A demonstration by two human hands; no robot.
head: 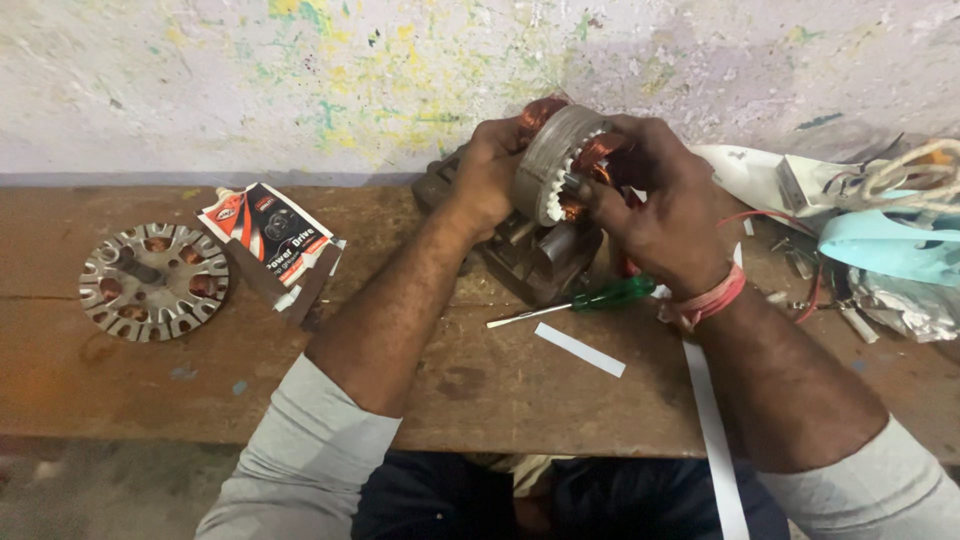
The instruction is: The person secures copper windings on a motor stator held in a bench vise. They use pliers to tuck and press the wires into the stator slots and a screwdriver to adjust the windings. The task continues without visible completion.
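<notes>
A round metal motor stator [548, 160] with copper windings and white slot liners is held up on edge over the wooden bench [120, 370]. My left hand [488, 175] grips its left side. My right hand [665, 205] holds its right side, fingers pressed into the copper coils at its face. Beneath it rests a dark metal block [535, 262]. A green-handled screwdriver [590, 300] lies on the bench just below my right hand.
A second stator disc [153, 281] lies flat at the left. A small printed carton [270, 240] sits beside it. White paper strips [578, 349] lie in front. Wires, tape and foil [885, 240] are piled at the right. A paint-flecked wall [300, 80] backs the bench.
</notes>
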